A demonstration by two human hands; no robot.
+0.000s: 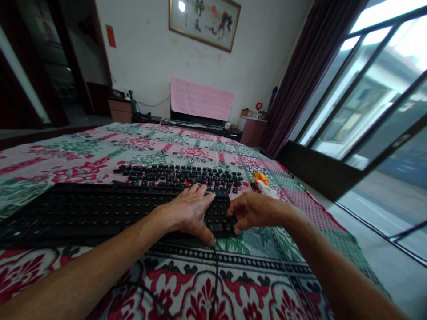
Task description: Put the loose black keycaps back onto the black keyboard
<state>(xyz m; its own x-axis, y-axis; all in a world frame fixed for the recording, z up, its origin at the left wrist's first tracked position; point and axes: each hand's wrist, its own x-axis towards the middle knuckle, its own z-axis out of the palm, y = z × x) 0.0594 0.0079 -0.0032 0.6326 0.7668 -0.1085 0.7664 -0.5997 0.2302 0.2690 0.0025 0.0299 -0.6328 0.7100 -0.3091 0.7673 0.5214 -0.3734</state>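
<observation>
A patterned cloth [140,151] is being overlain by a black keyboard [100,204], most of its key seats being left exposed. The keyboard's right portion is being spanned by the left hand [191,209], spread wide and flat, with nothing being gripped. The keyboard's right end is being touched by the right hand [251,211], its fingers half curled (whether a cap is being pinched there cannot be told). On the keyboard's near side, a thin cable [216,266] is being carried by the cloth. Just beyond its far edge, loose keycaps [167,175] are being supported in rough rows. A light, stiff, perhaps slippery plastic body is being suggested, its long edges probably offering the best hold; for the small, hard keycaps, a fingertip pinch on opposite sides is probably being called for.
</observation>
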